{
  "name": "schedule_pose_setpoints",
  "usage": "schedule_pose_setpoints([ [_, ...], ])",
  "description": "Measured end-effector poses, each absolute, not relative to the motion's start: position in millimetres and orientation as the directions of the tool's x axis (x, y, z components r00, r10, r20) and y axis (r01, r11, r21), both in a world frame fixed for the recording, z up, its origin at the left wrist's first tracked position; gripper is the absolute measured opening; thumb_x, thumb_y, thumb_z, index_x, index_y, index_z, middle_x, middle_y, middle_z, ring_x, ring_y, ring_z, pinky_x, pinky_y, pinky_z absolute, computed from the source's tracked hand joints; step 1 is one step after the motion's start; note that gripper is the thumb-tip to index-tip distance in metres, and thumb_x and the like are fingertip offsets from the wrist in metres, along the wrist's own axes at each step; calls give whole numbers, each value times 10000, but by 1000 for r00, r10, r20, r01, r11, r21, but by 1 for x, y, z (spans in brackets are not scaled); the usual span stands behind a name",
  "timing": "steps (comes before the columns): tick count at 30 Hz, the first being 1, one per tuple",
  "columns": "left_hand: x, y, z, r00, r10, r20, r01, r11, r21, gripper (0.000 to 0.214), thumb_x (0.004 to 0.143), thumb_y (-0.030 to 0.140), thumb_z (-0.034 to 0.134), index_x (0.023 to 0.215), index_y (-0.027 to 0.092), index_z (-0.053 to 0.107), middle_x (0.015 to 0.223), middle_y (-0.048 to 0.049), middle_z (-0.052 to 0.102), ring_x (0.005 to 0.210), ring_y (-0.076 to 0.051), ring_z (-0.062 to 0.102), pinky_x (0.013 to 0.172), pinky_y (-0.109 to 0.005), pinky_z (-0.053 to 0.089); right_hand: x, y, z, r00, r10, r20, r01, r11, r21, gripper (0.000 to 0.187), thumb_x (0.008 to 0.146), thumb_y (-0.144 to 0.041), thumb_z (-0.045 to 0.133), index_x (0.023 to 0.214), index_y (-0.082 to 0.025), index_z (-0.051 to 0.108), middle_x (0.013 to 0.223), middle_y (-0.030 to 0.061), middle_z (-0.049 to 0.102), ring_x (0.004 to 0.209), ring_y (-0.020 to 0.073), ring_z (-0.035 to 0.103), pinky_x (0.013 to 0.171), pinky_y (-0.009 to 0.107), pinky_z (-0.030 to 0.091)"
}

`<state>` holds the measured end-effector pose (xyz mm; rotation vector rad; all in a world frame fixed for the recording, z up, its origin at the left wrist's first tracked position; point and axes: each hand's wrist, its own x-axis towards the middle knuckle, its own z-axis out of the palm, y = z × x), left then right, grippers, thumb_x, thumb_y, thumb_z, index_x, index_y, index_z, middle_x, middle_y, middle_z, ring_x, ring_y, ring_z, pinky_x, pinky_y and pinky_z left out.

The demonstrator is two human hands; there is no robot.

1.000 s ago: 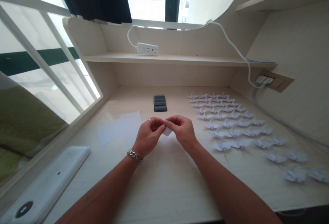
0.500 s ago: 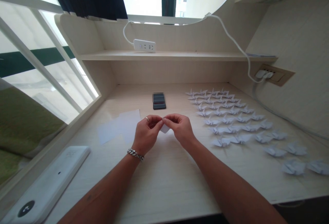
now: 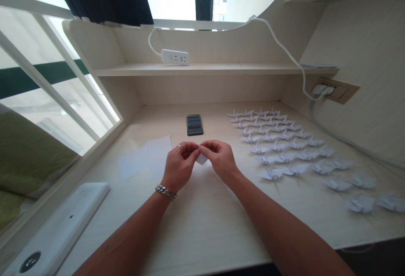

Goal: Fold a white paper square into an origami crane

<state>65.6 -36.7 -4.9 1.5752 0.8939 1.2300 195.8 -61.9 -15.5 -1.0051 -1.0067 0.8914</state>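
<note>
A small folded piece of white paper (image 3: pixel 201 159) is pinched between my two hands above the middle of the desk. My left hand (image 3: pixel 181 161), with a ring and a chain bracelet, grips its upper left edge between thumb and fingers. From the other side my right hand (image 3: pixel 219 156) pinches the paper too, the fingertips of both hands almost meeting at its top. Only the lower corner of the paper shows; the rest is hidden by my fingers. To the right stand several rows of white paper cranes (image 3: pixel 286 146). Flat white paper sheets (image 3: pixel 142 158) lie left of my left hand.
A dark phone-like object (image 3: pixel 194 125), partly pixelated, lies beyond my hands. A long white device (image 3: pixel 63 225) rests along the left edge. On the shelf (image 3: pixel 215 70) sits a white power strip (image 3: pixel 175 57); a white cable (image 3: pixel 281 44) runs to the wall socket (image 3: pixel 336 90).
The view has shifted slightly. Both hands keep their pinch on the folded paper, with hardly any movement of the fingers.
</note>
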Motion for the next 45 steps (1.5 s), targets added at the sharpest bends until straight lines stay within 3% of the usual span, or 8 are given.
schedule_pose_setpoints([
  [11, 67, -38, -3, 284, 925, 253, -2, -263, 965, 248, 718, 329, 750, 845, 138, 655, 798, -44, 700, 726, -163, 654, 690, -286, 523, 199, -62, -12, 311, 923, 226, -136, 278, -951, 171, 649, -267, 753, 772, -165, 694, 746, 28, 700, 690, 162, 630, 667, 285, 504],
  [29, 64, -38, 0, 292, 905, 310, -2, -323, 946, 203, 717, 253, 740, 862, 154, 638, 784, -25, 678, 733, -150, 648, 692, -272, 521, 201, -62, -9, 312, 919, 240, -141, 294, -945, 182, 613, -234, 759, 694, -179, 605, 665, -11, 630, 621, 134, 587, 607, 267, 475],
  [33, 63, -37, 0, 299, 911, 286, 1, -300, 954, 212, 699, 253, 752, 844, 156, 632, 772, -24, 678, 726, -153, 651, 688, -281, 527, 203, -62, -9, 280, 938, 206, -174, 260, -950, 245, 604, -254, 773, 781, -175, 623, 693, -4, 650, 658, 146, 617, 644, 280, 496],
  [45, 63, -36, 2, 304, 925, 227, -20, -232, 972, 237, 672, 225, 773, 839, 150, 622, 755, -18, 675, 706, -137, 645, 672, -264, 524, 198, -64, -9, 349, 886, 307, -39, 341, -939, 152, 665, -234, 730, 708, -192, 590, 676, -6, 627, 628, 145, 585, 611, 277, 476],
])
